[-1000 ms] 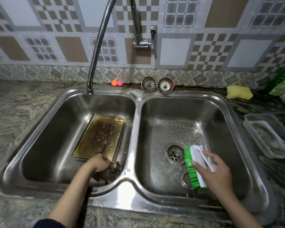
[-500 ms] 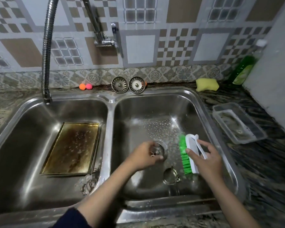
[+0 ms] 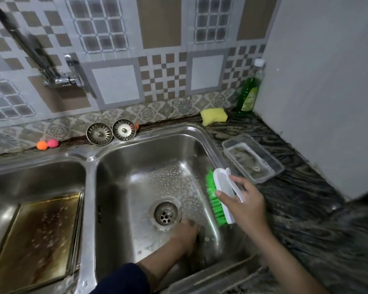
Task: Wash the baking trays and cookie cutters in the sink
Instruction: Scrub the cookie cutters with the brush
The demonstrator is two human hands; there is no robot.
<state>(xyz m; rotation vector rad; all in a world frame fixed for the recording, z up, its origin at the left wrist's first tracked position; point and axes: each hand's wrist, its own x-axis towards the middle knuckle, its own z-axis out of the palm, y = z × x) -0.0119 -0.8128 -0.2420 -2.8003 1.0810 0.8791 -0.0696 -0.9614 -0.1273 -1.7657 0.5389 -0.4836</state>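
Observation:
A stained, brownish baking tray [image 3: 36,236] lies flat in the left basin of the steel double sink [image 3: 91,187]. My left hand [image 3: 185,232] reaches down to the floor of the right basin, just in front of the drain [image 3: 165,213]. It is blurred, and whatever is under its fingers is hidden. No cookie cutter shows clearly. My right hand [image 3: 244,206] grips a white scrub brush [image 3: 223,187] with green bristles. It holds the brush over the right side of that basin, bristles facing left.
Two metal strainers [image 3: 99,134] lean against the backsplash behind the sink, beside small orange and pink balls [image 3: 47,144]. A yellow sponge [image 3: 213,116], a green soap bottle [image 3: 249,92] and a clear plastic container [image 3: 253,164] stand on the right counter. The tap [image 3: 60,80] is at upper left.
My left hand left the left basin, crossed into the right one and dropped to the basin floor by the drain. The view swung right. The brush stayed in my right hand.

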